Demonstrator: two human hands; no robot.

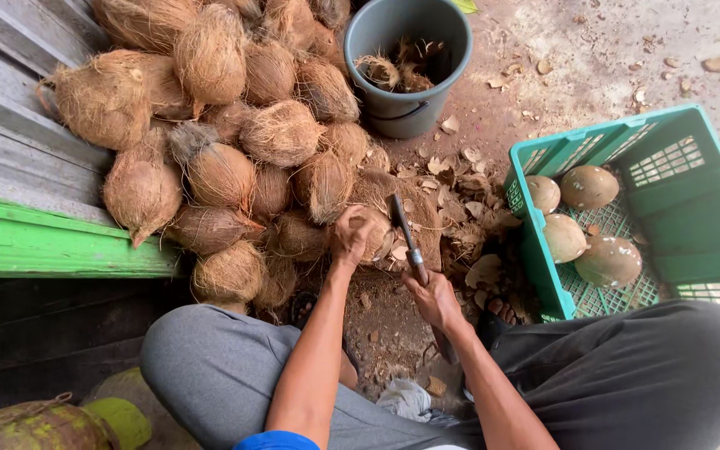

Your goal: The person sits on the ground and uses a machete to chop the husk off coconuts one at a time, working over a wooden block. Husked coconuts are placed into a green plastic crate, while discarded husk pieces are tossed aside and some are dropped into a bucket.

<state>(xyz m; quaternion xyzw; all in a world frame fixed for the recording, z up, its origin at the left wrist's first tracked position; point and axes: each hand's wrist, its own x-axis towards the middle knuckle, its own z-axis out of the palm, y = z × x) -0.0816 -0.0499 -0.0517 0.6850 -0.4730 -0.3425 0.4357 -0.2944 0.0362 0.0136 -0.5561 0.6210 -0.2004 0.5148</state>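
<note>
At frame centre, left hand (350,237) gripping a husked coconut (374,233), fingers wrapped around it. Right hand (435,298) closed on a knife (406,237), blade touching the coconut. Green crate (693,208) at right, bucket (406,92) above.

a heap of brown, fibrous coconuts (210,133) lies piled against a green-edged ledge (52,242). a grey bucket (407,67) beyond holds husk scraps. a green plastic crate (693,200) holds four peeled, pale coconuts (587,187) (smooth-shelled). shell chips (460,192) litter the dirt ground (610,50) between pile and crate.
</note>
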